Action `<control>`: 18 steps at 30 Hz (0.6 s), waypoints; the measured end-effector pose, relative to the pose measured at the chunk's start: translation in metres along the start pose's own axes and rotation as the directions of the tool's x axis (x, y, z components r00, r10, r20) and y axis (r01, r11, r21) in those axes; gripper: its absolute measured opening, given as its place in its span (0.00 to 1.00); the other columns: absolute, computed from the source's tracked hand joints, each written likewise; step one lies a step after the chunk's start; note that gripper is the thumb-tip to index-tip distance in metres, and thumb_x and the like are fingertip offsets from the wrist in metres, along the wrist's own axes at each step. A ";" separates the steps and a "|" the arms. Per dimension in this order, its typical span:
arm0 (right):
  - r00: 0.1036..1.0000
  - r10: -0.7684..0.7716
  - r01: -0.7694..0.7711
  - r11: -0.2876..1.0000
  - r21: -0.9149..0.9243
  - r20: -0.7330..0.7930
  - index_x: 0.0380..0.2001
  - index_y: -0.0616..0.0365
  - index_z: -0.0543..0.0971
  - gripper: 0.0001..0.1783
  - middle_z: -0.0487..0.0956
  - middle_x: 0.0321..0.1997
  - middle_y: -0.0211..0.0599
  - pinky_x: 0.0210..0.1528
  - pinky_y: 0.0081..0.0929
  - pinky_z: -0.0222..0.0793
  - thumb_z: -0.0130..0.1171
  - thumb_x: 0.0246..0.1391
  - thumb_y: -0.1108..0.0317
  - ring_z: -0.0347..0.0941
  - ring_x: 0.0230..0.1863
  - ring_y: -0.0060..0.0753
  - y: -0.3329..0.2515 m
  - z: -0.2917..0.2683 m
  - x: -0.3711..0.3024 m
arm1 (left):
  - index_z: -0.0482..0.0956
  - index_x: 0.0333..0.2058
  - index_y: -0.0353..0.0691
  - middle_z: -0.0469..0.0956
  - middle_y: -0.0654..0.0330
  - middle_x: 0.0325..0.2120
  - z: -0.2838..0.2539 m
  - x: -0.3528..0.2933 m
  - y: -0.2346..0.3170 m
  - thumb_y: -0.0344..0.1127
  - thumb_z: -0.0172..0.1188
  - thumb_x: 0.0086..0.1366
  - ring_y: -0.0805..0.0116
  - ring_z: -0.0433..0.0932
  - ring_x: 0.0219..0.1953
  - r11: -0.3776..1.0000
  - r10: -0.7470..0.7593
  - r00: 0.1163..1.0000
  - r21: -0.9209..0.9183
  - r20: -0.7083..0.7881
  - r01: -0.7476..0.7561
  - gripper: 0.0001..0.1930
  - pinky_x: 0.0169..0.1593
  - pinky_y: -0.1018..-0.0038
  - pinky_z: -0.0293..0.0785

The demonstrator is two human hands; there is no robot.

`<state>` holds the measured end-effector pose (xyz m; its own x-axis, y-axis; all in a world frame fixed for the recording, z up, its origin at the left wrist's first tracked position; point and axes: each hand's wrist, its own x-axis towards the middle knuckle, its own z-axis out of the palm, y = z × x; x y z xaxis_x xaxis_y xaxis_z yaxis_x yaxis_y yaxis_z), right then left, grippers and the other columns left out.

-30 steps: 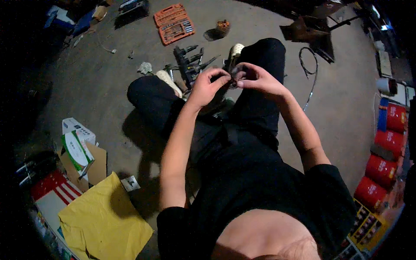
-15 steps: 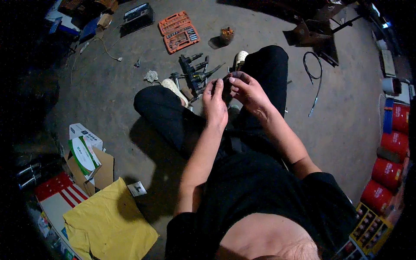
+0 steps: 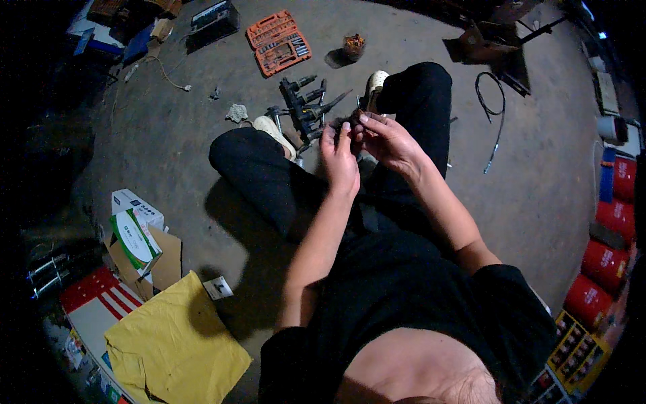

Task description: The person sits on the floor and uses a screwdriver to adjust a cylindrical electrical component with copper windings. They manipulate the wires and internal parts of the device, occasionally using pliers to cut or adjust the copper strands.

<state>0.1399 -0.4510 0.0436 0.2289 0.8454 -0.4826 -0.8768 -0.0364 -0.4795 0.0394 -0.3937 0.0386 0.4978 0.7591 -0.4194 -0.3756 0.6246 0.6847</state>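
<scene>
Both hands meet between my knees around a small dark part (image 3: 350, 124), too small and covered to name. My left hand (image 3: 342, 156) has its fingers closed on one side of it, thumb on top. Against the other side, my right hand (image 3: 387, 140) pinches with thumb and forefinger. Just beyond the left hand, a dark metal assembly with several cylindrical branches (image 3: 303, 106) lies on the floor between my feet. A crumpled pale rag (image 3: 236, 113) lies left of it, near my left shoe (image 3: 272, 135).
Farther off are an open orange socket set (image 3: 278, 46), a small container of bits (image 3: 353, 47) and a black battery-like box (image 3: 212, 25). A black cable (image 3: 494, 111) curls at right, short of red drums (image 3: 603, 261). Cartons (image 3: 145, 252) and a yellow cloth (image 3: 178, 343) lie at left.
My hands have shifted slightly to the right in the picture, and the right fingers have turned a little around the small part. The floor things have not moved otherwise.
</scene>
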 end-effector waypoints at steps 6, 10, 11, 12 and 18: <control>0.999 0.038 -0.040 0.997 -0.059 -0.023 0.40 0.61 0.72 0.12 0.76 0.33 0.34 0.37 0.20 0.69 0.52 0.56 0.65 0.73 0.33 0.24 -0.002 0.005 -0.002 | 0.71 0.38 0.38 0.73 0.65 0.30 -0.014 0.008 0.001 0.30 0.51 0.64 0.78 0.72 0.30 0.999 0.048 0.985 0.016 0.165 -0.051 0.05 0.35 0.81 0.70; 0.996 0.050 -0.035 0.980 -0.195 0.075 0.41 0.64 0.73 0.16 0.78 0.36 0.36 0.35 0.19 0.69 0.50 0.58 0.62 0.74 0.33 0.24 -0.004 0.000 0.000 | 0.71 0.37 0.38 0.73 0.65 0.28 -0.017 0.008 0.009 0.29 0.51 0.64 0.79 0.71 0.28 1.000 -0.002 0.965 -0.021 0.262 0.007 0.04 0.33 0.82 0.70; 0.993 0.059 -0.034 0.974 -0.225 0.103 0.41 0.64 0.73 0.16 0.78 0.36 0.36 0.34 0.19 0.69 0.50 0.58 0.61 0.74 0.32 0.24 -0.005 0.000 0.000 | 0.71 0.37 0.38 0.73 0.65 0.27 -0.019 0.009 0.010 0.29 0.51 0.64 0.79 0.70 0.27 1.000 -0.020 0.968 0.006 0.251 0.019 0.05 0.32 0.81 0.69; 0.992 0.072 -0.046 0.973 -0.228 0.107 0.41 0.63 0.73 0.16 0.78 0.35 0.35 0.34 0.19 0.69 0.50 0.58 0.61 0.74 0.32 0.24 -0.006 -0.001 0.000 | 0.71 0.38 0.39 0.73 0.66 0.27 -0.019 0.010 0.012 0.30 0.51 0.64 0.79 0.70 0.26 0.999 -0.040 0.969 0.032 0.242 0.034 0.05 0.30 0.81 0.69; 0.998 0.051 -0.044 0.983 -0.177 0.039 0.37 0.62 0.74 0.15 0.76 0.31 0.32 0.33 0.19 0.69 0.52 0.57 0.60 0.73 0.31 0.24 0.002 -0.022 0.008 | 0.72 0.39 0.40 0.72 0.67 0.29 -0.020 0.013 0.028 0.36 0.49 0.66 0.79 0.68 0.28 0.973 -0.026 0.967 0.227 0.255 -0.034 0.08 0.32 0.82 0.64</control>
<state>0.1489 -0.4559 0.0228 0.1666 0.8628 -0.4773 -0.7974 -0.1668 -0.5799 0.0201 -0.3627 0.0404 0.6902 0.6710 -0.2709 -0.2048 0.5403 0.8162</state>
